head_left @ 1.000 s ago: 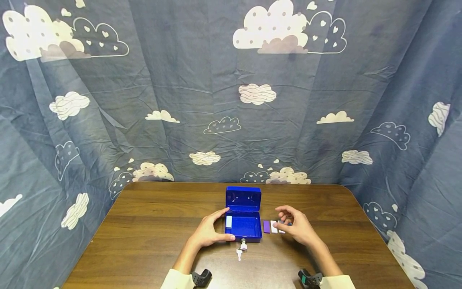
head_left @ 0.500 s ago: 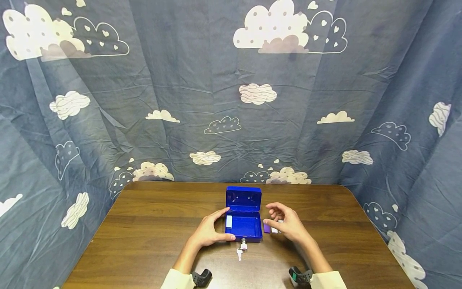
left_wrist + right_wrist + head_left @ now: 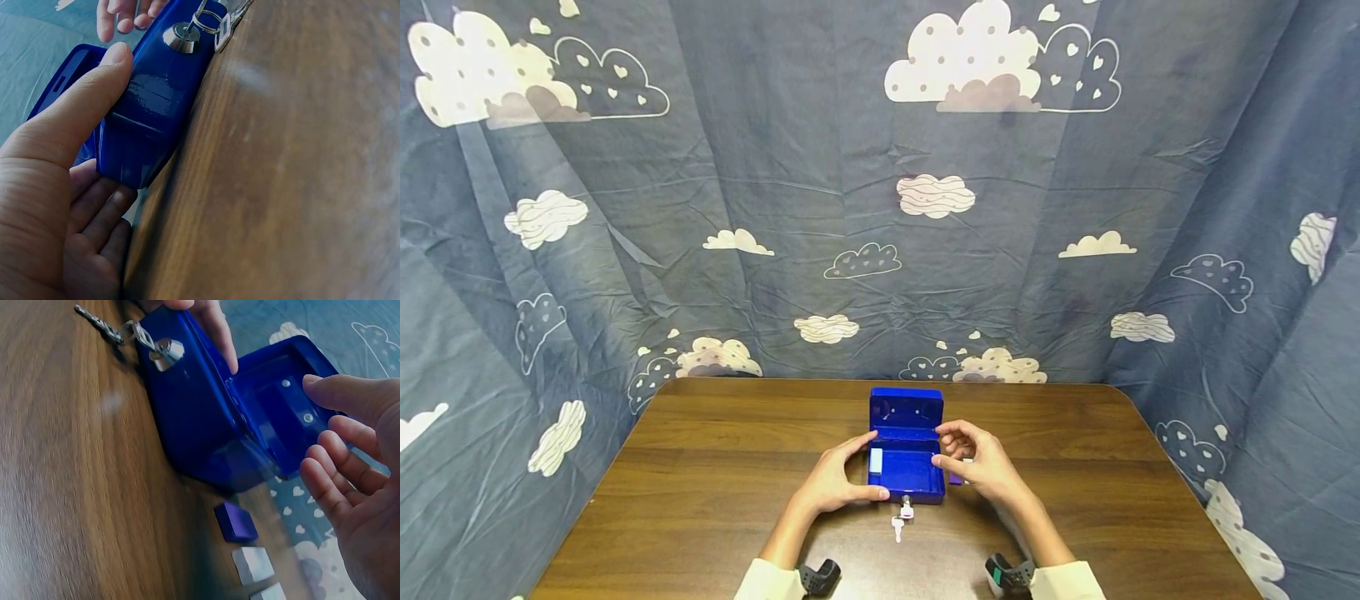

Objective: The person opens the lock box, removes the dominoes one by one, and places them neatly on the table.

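Note:
A blue cash box [image 3: 912, 472] stands on the table with its lid [image 3: 907, 414] raised at the back. My left hand [image 3: 833, 477] grips its left side, thumb on the front wall and fingers behind. Inside, along the left wall, lies a pale blue block [image 3: 876, 461]. A key ring with keys [image 3: 128, 331] hangs from the lock [image 3: 166, 354] on the front. My right hand [image 3: 981, 462] hovers at the box's right rim, thumb and fingers spread apart and loosely bent; nothing shows between them in the right wrist view.
Right of the box, a purple block [image 3: 236, 522] and white blocks [image 3: 253, 565] lie in a row, partly under my right hand in the head view. The wooden table [image 3: 722, 467] ends at a cloud-patterned curtain [image 3: 820, 292].
My right hand has moved left, from over the row of blocks to the box's right rim. My left hand and the box have stayed in place.

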A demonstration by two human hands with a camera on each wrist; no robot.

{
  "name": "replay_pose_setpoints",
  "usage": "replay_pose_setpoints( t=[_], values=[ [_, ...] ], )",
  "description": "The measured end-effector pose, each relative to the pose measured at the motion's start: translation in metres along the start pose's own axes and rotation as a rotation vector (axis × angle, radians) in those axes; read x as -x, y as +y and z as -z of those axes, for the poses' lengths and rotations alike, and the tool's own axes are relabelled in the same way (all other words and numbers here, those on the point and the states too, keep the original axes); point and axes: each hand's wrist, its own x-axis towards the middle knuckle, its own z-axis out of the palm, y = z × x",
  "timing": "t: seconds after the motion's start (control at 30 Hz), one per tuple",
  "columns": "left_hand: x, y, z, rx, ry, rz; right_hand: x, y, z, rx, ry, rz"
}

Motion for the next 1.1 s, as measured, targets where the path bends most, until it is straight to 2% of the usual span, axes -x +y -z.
replay_pose_setpoints(
  t=[0.53,0.83,1.1],
  values=[
    [-0.001,0.000,0.002,0.009,0.005,-0.010,-0.014,-0.015,-0.021,0.026,-0.022,0.064],
    [0.000,-0.001,0.001,-0.002,0.003,-0.019,-0.019,-0.021,-0.036,0.037,-0.051,0.057],
    [0.000,0.000,0.000,-0.005,0.000,-0.019,-0.024,-0.017,-0.048,0.066,-0.076,0.047]
  ],
)
